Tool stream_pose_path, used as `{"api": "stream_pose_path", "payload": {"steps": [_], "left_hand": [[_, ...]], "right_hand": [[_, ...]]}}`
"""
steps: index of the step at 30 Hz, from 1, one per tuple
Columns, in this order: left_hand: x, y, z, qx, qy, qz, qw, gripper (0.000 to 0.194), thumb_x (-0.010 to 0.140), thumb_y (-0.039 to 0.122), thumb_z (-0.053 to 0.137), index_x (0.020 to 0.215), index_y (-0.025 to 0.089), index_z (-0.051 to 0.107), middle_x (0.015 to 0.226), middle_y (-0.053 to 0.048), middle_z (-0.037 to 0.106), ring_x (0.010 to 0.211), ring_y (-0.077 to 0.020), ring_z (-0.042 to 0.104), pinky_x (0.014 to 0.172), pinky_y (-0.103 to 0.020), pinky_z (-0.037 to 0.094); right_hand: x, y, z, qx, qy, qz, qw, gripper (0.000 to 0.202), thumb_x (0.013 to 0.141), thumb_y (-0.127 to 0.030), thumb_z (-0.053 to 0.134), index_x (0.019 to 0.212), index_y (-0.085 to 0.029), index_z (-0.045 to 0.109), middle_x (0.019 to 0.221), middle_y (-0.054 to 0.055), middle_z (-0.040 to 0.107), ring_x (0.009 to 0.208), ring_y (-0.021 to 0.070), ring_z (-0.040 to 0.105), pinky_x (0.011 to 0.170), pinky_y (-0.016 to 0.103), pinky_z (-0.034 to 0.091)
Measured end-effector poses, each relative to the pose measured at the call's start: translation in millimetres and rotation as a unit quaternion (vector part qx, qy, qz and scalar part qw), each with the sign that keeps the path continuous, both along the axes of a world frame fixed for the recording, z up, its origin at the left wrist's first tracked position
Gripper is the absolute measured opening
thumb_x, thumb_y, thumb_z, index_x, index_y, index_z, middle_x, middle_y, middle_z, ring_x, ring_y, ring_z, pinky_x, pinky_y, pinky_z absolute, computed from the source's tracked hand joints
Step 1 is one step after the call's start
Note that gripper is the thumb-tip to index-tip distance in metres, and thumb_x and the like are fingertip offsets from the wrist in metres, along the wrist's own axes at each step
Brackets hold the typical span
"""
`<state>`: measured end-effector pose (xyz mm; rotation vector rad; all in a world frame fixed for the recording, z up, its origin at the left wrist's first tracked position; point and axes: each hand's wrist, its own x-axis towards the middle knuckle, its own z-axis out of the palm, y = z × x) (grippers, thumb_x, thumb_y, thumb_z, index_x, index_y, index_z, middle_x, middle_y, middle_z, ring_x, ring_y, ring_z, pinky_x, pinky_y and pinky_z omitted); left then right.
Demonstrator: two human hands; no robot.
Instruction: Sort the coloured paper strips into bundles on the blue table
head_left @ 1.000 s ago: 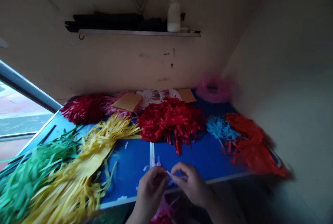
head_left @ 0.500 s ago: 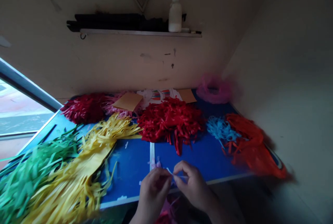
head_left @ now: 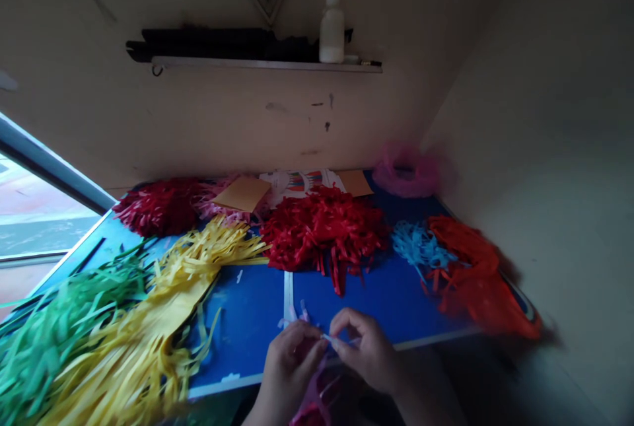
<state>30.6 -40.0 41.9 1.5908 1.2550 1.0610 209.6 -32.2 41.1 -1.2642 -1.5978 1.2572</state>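
Note:
At the table's front edge, my left hand (head_left: 293, 355) and my right hand (head_left: 365, 352) are close together. Both pinch a thin pale strip (head_left: 331, 339), stretched short between their fingertips. Pale lilac strip ends (head_left: 297, 312) poke out beyond my left fingers, over the blue table (head_left: 247, 320). Below my hands hangs pink fringe (head_left: 317, 396), partly hidden by my left wrist; I cannot tell how it joins the strip. A pile of red fringe (head_left: 327, 224) lies just past my hands.
Yellow fringe (head_left: 185, 307) and green fringe (head_left: 94, 300) spread over the left side. Blue strips (head_left: 421, 244) and an orange-red bag (head_left: 475, 281) lie right. Behind are dark red fringe (head_left: 158, 208), brown card (head_left: 244, 193) and a pink bag (head_left: 409, 172). A bottle (head_left: 331, 33) stands on a wall shelf.
My fingertips have come slightly closer together along the strip, and less of it shows between them. The lilac ends have shifted a little. Everything else stays in place.

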Motion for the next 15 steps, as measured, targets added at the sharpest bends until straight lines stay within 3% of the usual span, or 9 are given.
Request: {"api": "stream_pose_path", "payload": {"steps": [7,15], "left_hand": [[8.3,-3.9,-6.4,0.108,0.050,0.007,0.993,0.009,0.083,0.019,0.062,0.075,0.020,0.064,0.070,-0.001,0.065,0.063,-0.0125,0.062,0.058,-0.019,0.048],[2.8,-3.3,2.3,0.080,0.003,-0.002,0.997,0.012,0.087,0.026,0.063,0.077,0.021,0.067,0.071,-0.001,0.067,0.066,-0.0127,0.063,0.061,-0.020,0.049]], "right_hand": [[1.2,-1.8,-1.5,-0.002,0.020,0.000,1.000,0.009,0.077,-0.013,0.061,0.082,-0.020,0.064,0.083,0.001,0.068,0.080,0.0166,0.061,0.075,0.026,0.046],[7.6,2.2,1.5,-0.044,0.092,0.018,0.995,0.008,0.078,-0.026,0.072,0.083,-0.019,0.072,0.080,0.000,0.068,0.076,0.0163,0.062,0.071,0.024,0.046]]}}
